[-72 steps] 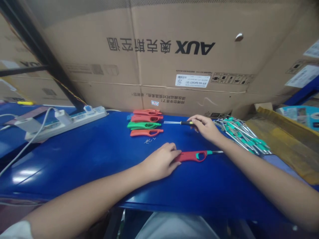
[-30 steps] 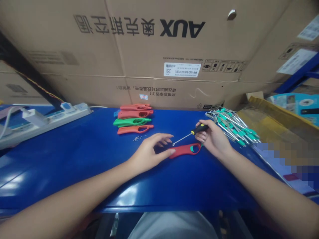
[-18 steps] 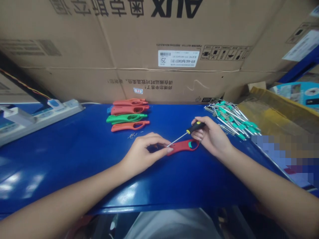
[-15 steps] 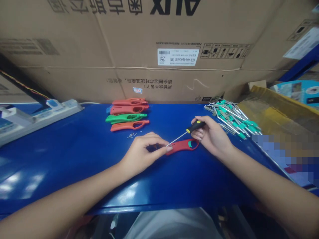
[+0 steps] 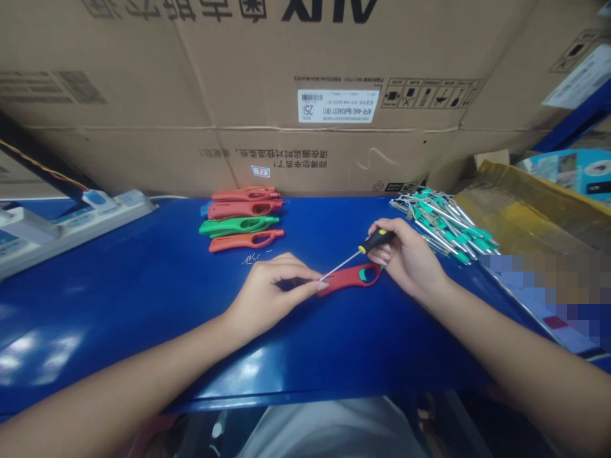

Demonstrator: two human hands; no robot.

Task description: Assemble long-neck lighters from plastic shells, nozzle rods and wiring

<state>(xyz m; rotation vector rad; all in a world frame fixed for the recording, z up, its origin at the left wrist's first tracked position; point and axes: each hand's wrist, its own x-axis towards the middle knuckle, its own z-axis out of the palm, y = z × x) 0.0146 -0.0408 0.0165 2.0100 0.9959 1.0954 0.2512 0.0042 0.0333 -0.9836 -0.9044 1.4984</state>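
A red plastic lighter handle (image 5: 346,280) lies on the blue table, its far end hidden by my right hand (image 5: 408,257). That hand is shut on a screwdriver (image 5: 377,241) with a black and yellow grip. The thin steel shaft slants down to the lighter's left end. My left hand (image 5: 272,296) is shut on that end, with its fingertips pinching the red plastic. Farther back lies a stack of red and green lighter handles (image 5: 241,219), with tiny screws (image 5: 252,257) just in front of it. A bundle of metal rods with green parts (image 5: 443,224) lies to the right of my right hand.
The blue table (image 5: 119,312) ends at a front edge below my forearms. A white power strip (image 5: 81,219) lies at the left, and large cardboard boxes (image 5: 286,102) stand behind the table. Yellow packaging (image 5: 520,210) lies at the right, beside a blurred patch.
My hands have come together over the red lighter, and the screwdriver's tip has moved to its left end. The whole scene sits higher in the view, as my head has tilted down.
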